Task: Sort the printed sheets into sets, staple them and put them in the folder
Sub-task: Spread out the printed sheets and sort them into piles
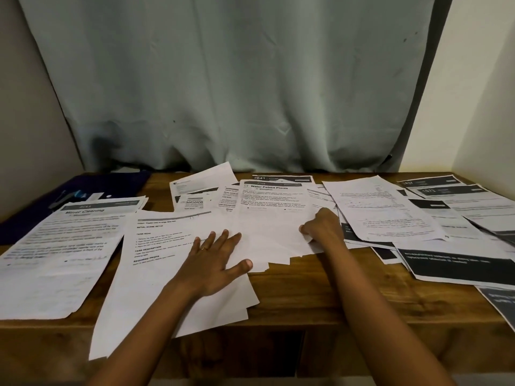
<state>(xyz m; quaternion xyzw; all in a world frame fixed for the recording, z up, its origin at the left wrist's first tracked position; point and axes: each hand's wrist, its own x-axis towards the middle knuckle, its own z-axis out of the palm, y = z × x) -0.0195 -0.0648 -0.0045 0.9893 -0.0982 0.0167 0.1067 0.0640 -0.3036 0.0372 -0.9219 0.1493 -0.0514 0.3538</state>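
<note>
Hung behind with a grey curtain (237, 79); strewn across the wooden worktop (320, 291) with overlapping printed sheets (384, 210), partly covering the dark folder (36, 215) at far left. Pressing flat on a middle pile with the left hand (214, 263), fingers straight and spread; pinching one sheet's near edge with the right hand (320, 224), fingers curled. Too blurred to name: small items (75, 196) on the folder.

Wooden table (301, 288) set against a pale grey-green curtain (237, 79) hanging in folds to its back edge, cream wall (485, 79) right, grey wall (22, 107) left.
</note>
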